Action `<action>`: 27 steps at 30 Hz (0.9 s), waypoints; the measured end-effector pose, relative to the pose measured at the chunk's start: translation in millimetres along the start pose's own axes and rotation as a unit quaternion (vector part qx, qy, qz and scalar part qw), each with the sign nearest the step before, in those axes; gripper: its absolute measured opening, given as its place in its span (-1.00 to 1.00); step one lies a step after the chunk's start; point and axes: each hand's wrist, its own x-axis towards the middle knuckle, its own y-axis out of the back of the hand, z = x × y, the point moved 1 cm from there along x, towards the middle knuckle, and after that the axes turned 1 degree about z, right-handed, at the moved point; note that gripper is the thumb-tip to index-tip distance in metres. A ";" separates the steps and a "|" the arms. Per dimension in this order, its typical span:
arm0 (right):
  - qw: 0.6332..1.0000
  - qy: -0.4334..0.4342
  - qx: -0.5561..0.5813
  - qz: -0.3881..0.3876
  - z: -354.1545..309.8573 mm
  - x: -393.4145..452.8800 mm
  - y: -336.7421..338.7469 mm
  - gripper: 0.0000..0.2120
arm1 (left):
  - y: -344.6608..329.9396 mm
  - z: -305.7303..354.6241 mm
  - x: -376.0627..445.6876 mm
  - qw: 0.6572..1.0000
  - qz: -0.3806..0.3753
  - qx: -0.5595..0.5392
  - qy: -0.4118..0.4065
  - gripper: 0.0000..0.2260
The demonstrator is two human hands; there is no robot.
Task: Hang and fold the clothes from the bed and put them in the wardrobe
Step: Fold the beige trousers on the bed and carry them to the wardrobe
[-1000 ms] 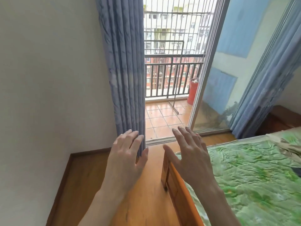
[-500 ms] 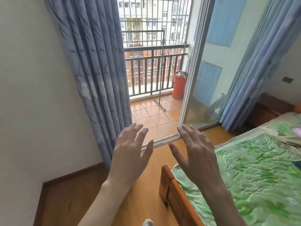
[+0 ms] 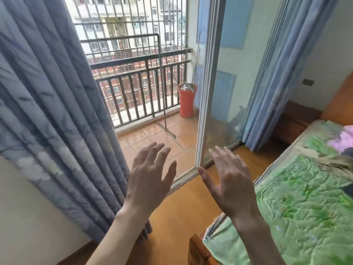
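I held my left hand [image 3: 150, 180] and right hand [image 3: 229, 180] spread, grasping nothing. The pink garment [image 3: 342, 142] lay far right on the bed [image 3: 298, 207], nearer my right.

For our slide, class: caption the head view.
Both bare hands, left hand and right hand, raised open and empty beside the green quilted bed, facing the balcony's sliding glass door.

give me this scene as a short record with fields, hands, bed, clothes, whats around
left hand: left hand raised, fingers spread, holds nothing
right hand: right hand raised, fingers spread, holds nothing
bed: wooden bed with green patterned cover, at right
clothes: pink-purple garment at the far end of the bed, mostly cut off by the frame
left side: grey-blue patterned curtain
ahead: open sliding glass door onto the balcony; red-orange bucket by the dark metal railing
wardrobe: not in view
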 end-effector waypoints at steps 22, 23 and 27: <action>0.958 -0.257 -0.123 0.039 85.3 272.8 -120.0 -0.26 | -262.2 -66.4 332.1 0.959 -0.053 -0.165 -0.224 -0.59; 0.953 -0.269 -0.130 0.041 92.3 275.6 -119.2 -0.27 | -271.3 -61.5 341.7 0.955 -0.059 -0.175 -0.232 -0.59; 0.934 -0.317 -0.143 0.077 124.6 284.6 -116.7 -0.32 | -304.4 -37.0 375.7 0.934 -0.084 -0.210 -0.276 -0.57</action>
